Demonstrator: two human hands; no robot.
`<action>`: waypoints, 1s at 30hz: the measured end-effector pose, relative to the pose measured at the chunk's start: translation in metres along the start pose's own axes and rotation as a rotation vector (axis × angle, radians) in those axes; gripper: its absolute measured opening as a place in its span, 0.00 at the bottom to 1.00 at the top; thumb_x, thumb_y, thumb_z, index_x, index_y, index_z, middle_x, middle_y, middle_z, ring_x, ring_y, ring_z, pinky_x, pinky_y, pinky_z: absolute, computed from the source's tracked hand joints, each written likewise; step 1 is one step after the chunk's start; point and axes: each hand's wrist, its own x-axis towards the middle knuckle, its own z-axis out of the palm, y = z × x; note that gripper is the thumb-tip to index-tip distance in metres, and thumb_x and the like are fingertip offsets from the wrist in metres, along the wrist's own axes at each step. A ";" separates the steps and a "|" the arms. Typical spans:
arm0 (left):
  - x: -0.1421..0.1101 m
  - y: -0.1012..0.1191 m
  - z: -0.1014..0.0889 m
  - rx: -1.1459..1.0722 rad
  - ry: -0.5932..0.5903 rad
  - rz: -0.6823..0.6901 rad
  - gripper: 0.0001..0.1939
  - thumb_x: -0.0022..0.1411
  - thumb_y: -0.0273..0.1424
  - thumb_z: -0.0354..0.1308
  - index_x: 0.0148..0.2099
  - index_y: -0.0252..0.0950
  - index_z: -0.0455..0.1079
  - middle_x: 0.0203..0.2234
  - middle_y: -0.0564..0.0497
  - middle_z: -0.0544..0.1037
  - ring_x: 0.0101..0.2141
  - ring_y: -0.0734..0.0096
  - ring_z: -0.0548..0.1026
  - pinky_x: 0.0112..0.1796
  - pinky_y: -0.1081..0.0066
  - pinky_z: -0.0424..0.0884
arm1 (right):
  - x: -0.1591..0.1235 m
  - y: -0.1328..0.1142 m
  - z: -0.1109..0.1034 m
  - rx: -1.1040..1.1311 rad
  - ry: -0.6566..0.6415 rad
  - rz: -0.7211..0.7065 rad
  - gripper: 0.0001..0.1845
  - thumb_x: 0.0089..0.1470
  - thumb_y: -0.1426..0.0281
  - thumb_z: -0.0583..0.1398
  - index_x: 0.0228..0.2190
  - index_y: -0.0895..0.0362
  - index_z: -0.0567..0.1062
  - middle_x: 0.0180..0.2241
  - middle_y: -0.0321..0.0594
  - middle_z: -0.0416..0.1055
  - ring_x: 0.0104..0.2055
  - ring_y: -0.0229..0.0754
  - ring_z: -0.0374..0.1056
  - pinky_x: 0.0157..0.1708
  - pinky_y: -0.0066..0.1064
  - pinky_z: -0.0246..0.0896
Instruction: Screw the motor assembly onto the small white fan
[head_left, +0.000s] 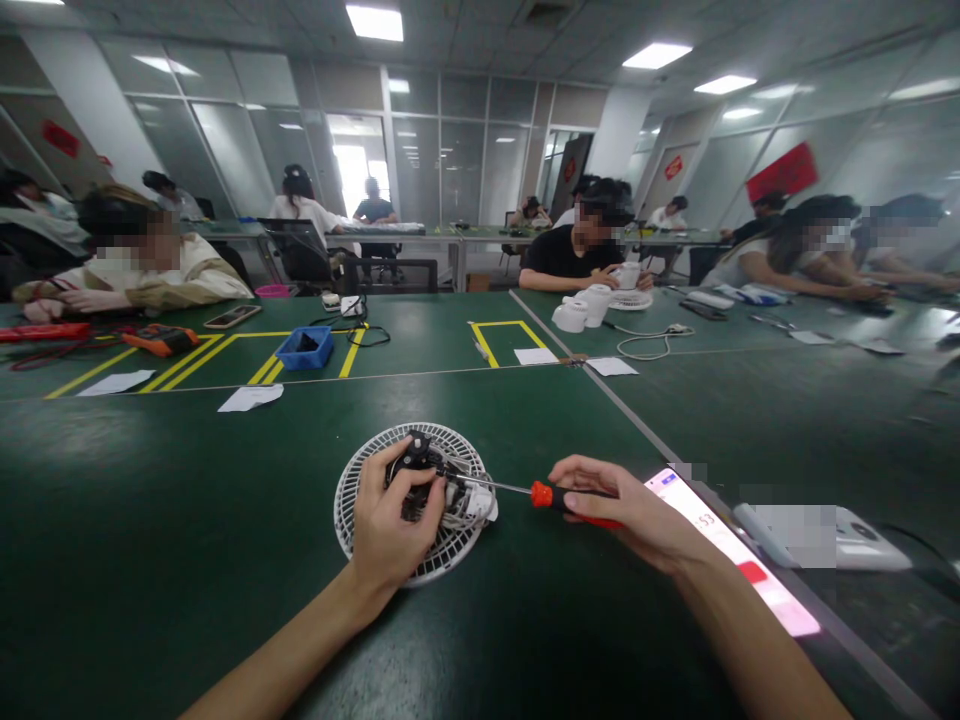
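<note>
The table (187,520) was dark green, marked with yellow lines (225,350). The fan grille (360,470) was white, with a black motor (414,455) at its centre. The screwdriver (559,497) had a red-orange handle. The tray (305,348) was blue. The phone (739,555) screen showed pink and white.

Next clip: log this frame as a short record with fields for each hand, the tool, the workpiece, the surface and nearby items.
left hand: left hand rests on the black motor part at the middle of the fan grille
right hand: right hand closed around the screwdriver handle
tool: red-handled screwdriver, shaft lying nearly level, tip at the motor part
workpiece: white round fan grille, flat on the table
surface: green table
nearby: lit phone right of the right hand; blue tray farther back
others: people seated at tables behind
</note>
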 end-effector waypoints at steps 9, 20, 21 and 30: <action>0.001 0.000 0.001 0.009 0.008 0.015 0.06 0.61 0.25 0.66 0.41 0.36 0.74 0.52 0.42 0.72 0.52 0.56 0.74 0.53 0.54 0.73 | -0.004 -0.005 0.003 -0.026 -0.051 0.158 0.28 0.53 0.47 0.65 0.45 0.55 0.74 0.24 0.36 0.76 0.16 0.31 0.59 0.13 0.21 0.47; -0.002 0.001 0.002 0.032 0.005 0.003 0.06 0.62 0.26 0.65 0.42 0.37 0.74 0.52 0.43 0.72 0.52 0.57 0.74 0.54 0.54 0.73 | 0.000 0.001 -0.001 -0.017 0.082 -0.065 0.26 0.38 0.59 0.76 0.39 0.54 0.77 0.40 0.39 0.77 0.46 0.45 0.73 0.41 0.30 0.70; -0.001 0.001 0.002 0.036 0.001 0.001 0.06 0.62 0.26 0.65 0.42 0.37 0.74 0.53 0.43 0.72 0.52 0.57 0.74 0.54 0.54 0.73 | 0.000 0.001 0.000 -0.002 0.054 -0.028 0.26 0.42 0.56 0.75 0.41 0.54 0.76 0.41 0.40 0.77 0.44 0.45 0.74 0.37 0.30 0.72; 0.000 0.001 0.000 0.074 -0.030 0.043 0.09 0.64 0.27 0.64 0.47 0.40 0.73 0.53 0.44 0.71 0.51 0.57 0.73 0.51 0.54 0.74 | -0.001 -0.004 0.001 -0.098 0.020 0.115 0.29 0.51 0.47 0.66 0.45 0.56 0.73 0.25 0.37 0.76 0.18 0.33 0.62 0.15 0.22 0.50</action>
